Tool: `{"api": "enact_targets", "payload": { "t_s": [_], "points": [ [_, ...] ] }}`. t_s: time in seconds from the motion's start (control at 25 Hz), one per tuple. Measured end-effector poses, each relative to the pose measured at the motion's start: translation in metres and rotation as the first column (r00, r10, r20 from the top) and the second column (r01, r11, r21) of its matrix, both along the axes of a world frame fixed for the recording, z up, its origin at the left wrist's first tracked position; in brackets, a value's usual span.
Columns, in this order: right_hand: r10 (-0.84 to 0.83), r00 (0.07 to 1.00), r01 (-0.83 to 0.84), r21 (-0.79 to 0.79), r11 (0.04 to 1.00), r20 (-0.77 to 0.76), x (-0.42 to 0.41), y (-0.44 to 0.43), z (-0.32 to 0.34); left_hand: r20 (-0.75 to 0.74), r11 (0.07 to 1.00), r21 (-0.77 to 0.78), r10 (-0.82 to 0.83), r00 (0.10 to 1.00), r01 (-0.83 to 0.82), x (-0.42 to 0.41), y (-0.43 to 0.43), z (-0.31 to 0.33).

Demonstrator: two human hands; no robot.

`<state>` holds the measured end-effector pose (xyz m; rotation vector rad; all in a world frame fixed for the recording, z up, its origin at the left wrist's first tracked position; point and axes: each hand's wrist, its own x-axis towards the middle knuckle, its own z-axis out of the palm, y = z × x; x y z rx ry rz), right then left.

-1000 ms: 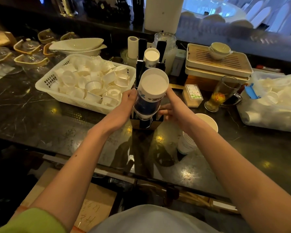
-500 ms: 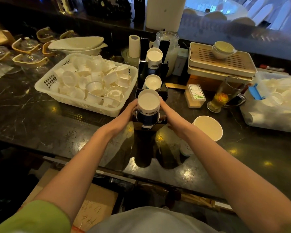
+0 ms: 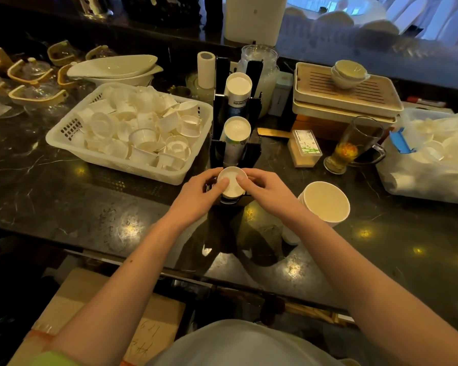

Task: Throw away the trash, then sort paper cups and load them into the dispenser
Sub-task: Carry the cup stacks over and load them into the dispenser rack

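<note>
A black cup dispenser (image 3: pixel 255 151) stands at the counter's middle with three slots in a row. A stack of paper cups (image 3: pixel 232 184) sits low in the nearest slot, white bottom up. My left hand (image 3: pixel 200 192) and my right hand (image 3: pixel 266 190) hold its top from both sides, thumbs pressing on the white end. The middle slot holds a cup stack (image 3: pixel 236 130) and the far slot another cup stack (image 3: pixel 238 87). A stack of wider paper cups (image 3: pixel 325 200) lies on the counter just right of my right wrist.
A white basket (image 3: pixel 111 161) of small white cups sits left of the dispenser. A glass mug of tea (image 3: pixel 352 145) and a small box (image 3: pixel 304 147) stand to the right, with a plastic bag of white cups (image 3: pixel 431 165) at far right. Trays and bowls line the back.
The cup stack was high above the dispenser a second ago. Both hands have pushed it down into the nearest slot, and now only its top shows.
</note>
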<state>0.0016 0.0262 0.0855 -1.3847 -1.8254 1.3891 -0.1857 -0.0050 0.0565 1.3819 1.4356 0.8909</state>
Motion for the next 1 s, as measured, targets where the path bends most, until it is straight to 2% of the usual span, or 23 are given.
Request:
{"api": "enact_targets", "payload": {
  "t_s": [0.12, 0.2, 0.28, 0.32, 0.4, 0.44, 0.52, 0.6, 0.72, 0.84, 1.0],
  "points": [
    [-0.026, 0.999, 0.023, 0.111, 0.994, 0.029, -0.004, 0.0, -0.009, -0.007, 0.999, 0.016, 0.031, 0.999, -0.031, 0.003, 0.001, -0.007],
    [-0.016, 0.999, 0.011, 0.123, 0.992, 0.043, -0.006, 0.002, -0.009, -0.017, 0.999, -0.004, 0.042, 0.999, -0.042, 0.004, 0.002, -0.008],
    [0.012, 0.997, -0.023, 0.139, 0.99, 0.079, -0.005, -0.002, -0.006, -0.083, 0.995, 0.043, 0.088, 0.993, -0.085, 0.008, -0.005, -0.001],
    [0.008, 0.996, -0.024, 0.165, 0.986, 0.094, -0.001, -0.006, -0.001, -0.135, 0.982, 0.124, 0.159, 0.978, -0.143, 0.011, -0.011, 0.003],
    [-0.019, 0.998, 0.002, 0.267, 0.964, 0.063, 0.012, -0.018, 0.01, -0.195, 0.881, 0.428, 0.31, 0.931, -0.203, 0.023, -0.029, 0.015],
    [-0.032, 0.999, 0.019, 0.329, 0.944, 0.034, 0.022, -0.024, 0.016, -0.191, 0.798, 0.58, 0.331, 0.924, -0.166, 0.031, -0.037, 0.023],
    [-0.08, 0.997, 0.062, 0.453, 0.89, 0.021, 0.046, -0.035, 0.028, -0.17, 0.686, 0.725, 0.265, 0.949, -0.061, 0.052, -0.048, 0.035],
    [-0.155, 0.987, 0.103, 0.559, 0.823, 0.047, 0.073, -0.042, 0.034, -0.172, 0.696, 0.717, 0.125, 0.977, 0.037, 0.076, -0.053, 0.041],
    [-0.253, 0.966, 0.173, 0.581, 0.795, 0.058, 0.117, -0.044, 0.033, -0.158, 0.817, 0.557, -0.075, 0.985, 0.151, 0.11, -0.053, 0.035],
    [-0.278, 0.956, 0.203, 0.478, 0.854, 0.092, 0.157, -0.05, 0.016, -0.108, 0.891, 0.416, -0.147, 0.983, 0.179, 0.137, -0.048, 0.014],
    [-0.231, 0.972, 0.221, 0.198, 0.955, 0.03, 0.185, -0.07, -0.021, -0.147, 0.918, 0.326, -0.187, 0.971, 0.226, 0.159, -0.039, -0.01]
  ]
}}
